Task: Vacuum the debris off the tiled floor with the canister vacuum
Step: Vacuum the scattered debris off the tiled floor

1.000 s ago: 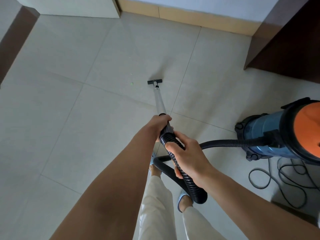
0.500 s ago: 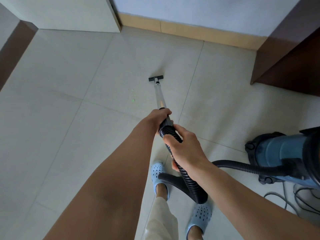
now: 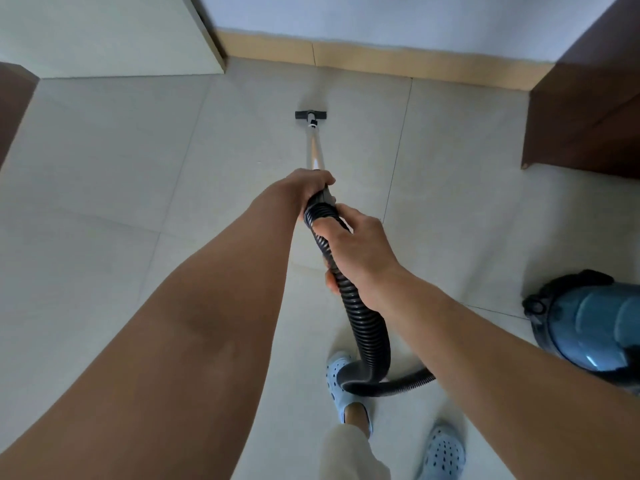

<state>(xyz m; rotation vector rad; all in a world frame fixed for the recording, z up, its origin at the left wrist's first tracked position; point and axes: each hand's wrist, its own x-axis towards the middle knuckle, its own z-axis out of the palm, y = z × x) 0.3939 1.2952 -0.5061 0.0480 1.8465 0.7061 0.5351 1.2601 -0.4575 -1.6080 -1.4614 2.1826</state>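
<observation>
- Your left hand (image 3: 308,187) is wrapped round the top of the metal tube (image 3: 316,152), fingers curled over the black cuff. This is the forward grip, placed to steer and push the nozzle.
- Your right hand (image 3: 360,251) is curled round the ribbed hose (image 3: 363,323) just behind the left, thumb underneath. It carries the hose's weight so the tube stays at a low angle.
- The floor nozzle (image 3: 310,115) sits flat on the tiled floor (image 3: 121,168), well ahead of you and near the skirting board (image 3: 381,62). Both arms are stretched out; I judge this to be the far end of a forward stroke.
- No debris can be made out on the tiles around the nozzle at this sharpness; the patch cannot be confirmed clean.
- The canister (image 3: 592,323) stands to your right, close beside your right forearm. The hose loops down past your left shoe (image 3: 341,382) and runs towards it.
- Risk noted: that loop lies right at your feet and could catch a step. The dark cabinet (image 3: 588,109) on the right narrows the path ahead.
</observation>
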